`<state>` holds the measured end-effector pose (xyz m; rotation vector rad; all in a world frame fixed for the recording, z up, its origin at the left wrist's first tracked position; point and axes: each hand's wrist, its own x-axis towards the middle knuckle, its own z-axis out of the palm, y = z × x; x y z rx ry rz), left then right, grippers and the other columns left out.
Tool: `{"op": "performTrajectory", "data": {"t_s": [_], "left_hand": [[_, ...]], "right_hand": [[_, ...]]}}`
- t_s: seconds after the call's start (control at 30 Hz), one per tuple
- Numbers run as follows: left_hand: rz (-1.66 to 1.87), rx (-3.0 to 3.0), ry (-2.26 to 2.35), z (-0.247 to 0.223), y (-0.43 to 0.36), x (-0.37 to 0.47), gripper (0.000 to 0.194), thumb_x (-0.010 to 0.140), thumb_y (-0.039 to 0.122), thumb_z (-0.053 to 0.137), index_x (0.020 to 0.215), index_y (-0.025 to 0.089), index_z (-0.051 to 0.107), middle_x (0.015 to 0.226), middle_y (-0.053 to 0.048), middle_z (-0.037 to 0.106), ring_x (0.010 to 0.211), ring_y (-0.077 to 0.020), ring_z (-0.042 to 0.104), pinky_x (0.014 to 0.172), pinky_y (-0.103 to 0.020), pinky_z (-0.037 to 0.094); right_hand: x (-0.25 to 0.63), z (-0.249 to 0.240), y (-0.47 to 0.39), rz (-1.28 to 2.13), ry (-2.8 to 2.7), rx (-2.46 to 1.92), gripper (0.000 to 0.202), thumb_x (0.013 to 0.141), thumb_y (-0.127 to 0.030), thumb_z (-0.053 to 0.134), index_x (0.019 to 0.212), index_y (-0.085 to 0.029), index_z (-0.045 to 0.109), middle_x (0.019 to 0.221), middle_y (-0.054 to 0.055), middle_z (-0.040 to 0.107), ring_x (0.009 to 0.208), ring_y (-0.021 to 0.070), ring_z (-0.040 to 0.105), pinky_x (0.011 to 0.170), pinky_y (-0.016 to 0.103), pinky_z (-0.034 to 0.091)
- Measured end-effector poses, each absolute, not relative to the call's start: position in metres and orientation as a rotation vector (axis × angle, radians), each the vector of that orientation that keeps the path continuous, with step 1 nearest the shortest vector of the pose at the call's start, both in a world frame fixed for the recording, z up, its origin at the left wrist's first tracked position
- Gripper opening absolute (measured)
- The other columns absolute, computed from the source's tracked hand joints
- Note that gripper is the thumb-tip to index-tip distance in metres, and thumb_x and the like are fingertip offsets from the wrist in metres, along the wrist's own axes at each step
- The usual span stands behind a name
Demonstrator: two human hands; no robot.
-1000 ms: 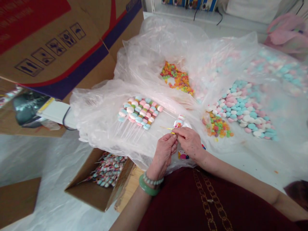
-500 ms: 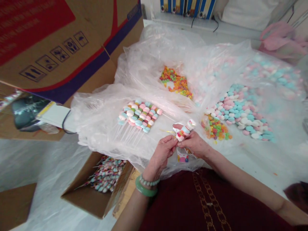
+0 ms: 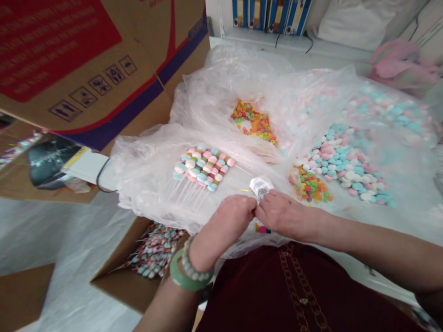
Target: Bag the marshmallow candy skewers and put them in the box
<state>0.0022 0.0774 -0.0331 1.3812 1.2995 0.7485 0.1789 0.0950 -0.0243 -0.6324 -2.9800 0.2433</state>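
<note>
My left hand (image 3: pixel 237 212) is closed, its fingers pinching the lower end of a wrapped marshmallow skewer (image 3: pixel 260 185). My right hand (image 3: pixel 282 213) presses against it from the other side, also closed on the wrapper. A white printed label faces up on the wrapper, and the hands hide its lower part. Just beyond the left hand lies a gold twist tie (image 3: pixel 242 189). Marshmallow skewers (image 3: pixel 204 168) with pink, white, blue and green pieces lie side by side to the left. Below the hands, a colourful printed wrapper (image 3: pixel 262 228) shows partly.
Loose marshmallows (image 3: pixel 341 161) and ring-shaped gummies (image 3: pixel 309 186) lie on plastic sheeting (image 3: pixel 145 157) at the right; more gummies (image 3: pixel 254 121) sit further back. A large carton (image 3: pixel 114 60) stands at left. An open box (image 3: pixel 128 286) holding wrapped skewers is lower left.
Both hands have turned over and drawn together at the wrapper's lower end. The skewer has rotated, so the label shows where the marshmallows were visible. The left forearm has swung out to the left.
</note>
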Motion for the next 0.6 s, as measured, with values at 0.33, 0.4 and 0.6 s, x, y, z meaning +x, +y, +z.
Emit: {"op": "performTrajectory", "data": {"t_s": [0.33, 0.4, 0.6], "left_hand": [[1.345, 0.785, 1.490, -0.066, 0.060, 0.033, 0.034, 0.079, 0.041, 0.066, 0.103, 0.019, 0.056, 0.094, -0.006, 0.058, 0.084, -0.0184, 0.055, 0.075, -0.030, 0.045], [1.048, 0.530, 1.110, -0.072, 0.054, 0.020, 0.054, 0.076, 0.062, 0.060, 0.104, 0.016, 0.053, 0.092, -0.009, 0.059, 0.077, -0.0196, 0.059, 0.066, -0.031, 0.048], [0.690, 0.705, 0.814, -0.079, 0.029, -0.016, 0.045, 0.080, 0.058, 0.057, 0.096, 0.016, 0.056, 0.077, -0.004, 0.060, 0.050, -0.0114, 0.052, 0.047, -0.023, 0.039]], "right_hand": [[0.151, -0.062, 0.106, 1.592, -1.503, -0.978, 0.025, 0.087, -0.033, 0.044, 0.065, -0.022, 0.046, 0.052, -0.004, 0.037, 0.046, 0.0122, 0.034, 0.046, 0.024, 0.034], [0.155, -0.070, 0.100, 1.399, -1.613, -0.966, 0.022, 0.088, -0.032, 0.047, 0.070, -0.022, 0.054, 0.058, -0.003, 0.045, 0.052, 0.0127, 0.040, 0.048, 0.024, 0.036], [0.158, -0.077, 0.095, 1.252, -2.047, -1.054, 0.020, 0.079, -0.028, 0.057, 0.062, -0.019, 0.057, 0.060, 0.002, 0.053, 0.062, 0.0149, 0.048, 0.059, 0.026, 0.037]]}}
